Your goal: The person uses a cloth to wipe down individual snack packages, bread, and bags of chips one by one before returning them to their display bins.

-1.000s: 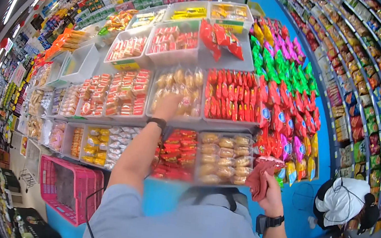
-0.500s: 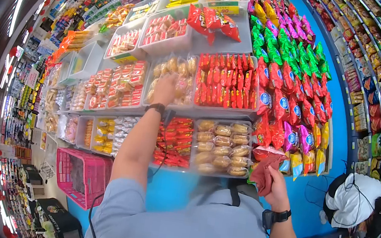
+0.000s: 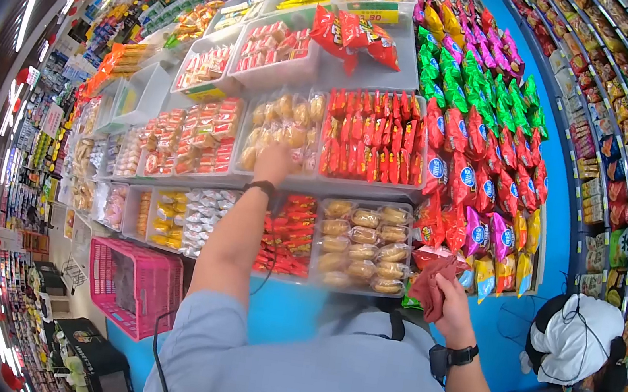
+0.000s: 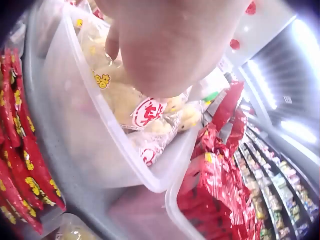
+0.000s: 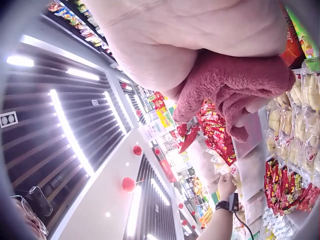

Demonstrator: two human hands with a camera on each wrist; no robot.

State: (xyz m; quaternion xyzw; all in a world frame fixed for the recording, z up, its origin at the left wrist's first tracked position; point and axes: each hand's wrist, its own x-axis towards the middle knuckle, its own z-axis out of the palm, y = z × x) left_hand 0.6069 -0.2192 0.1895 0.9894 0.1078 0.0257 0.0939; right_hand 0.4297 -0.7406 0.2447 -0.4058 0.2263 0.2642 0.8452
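— In the clear bin [image 4: 80, 135], left of the red packets [image 3: 374, 136], what does your left hand [image 3: 274, 165] show?

— It reaches in over the wrapped pastries [image 3: 287, 112], which lie in that bin. Your fingertips are hidden, so whether they pinch one cannot be told.

— And at the near right?

— Your right hand [image 3: 457, 316] grips a crumpled dull-red cloth [image 3: 429, 288], right of the near bin of pale buns [image 3: 363, 243]. A pink basket [image 3: 155, 298] sits at the near left.
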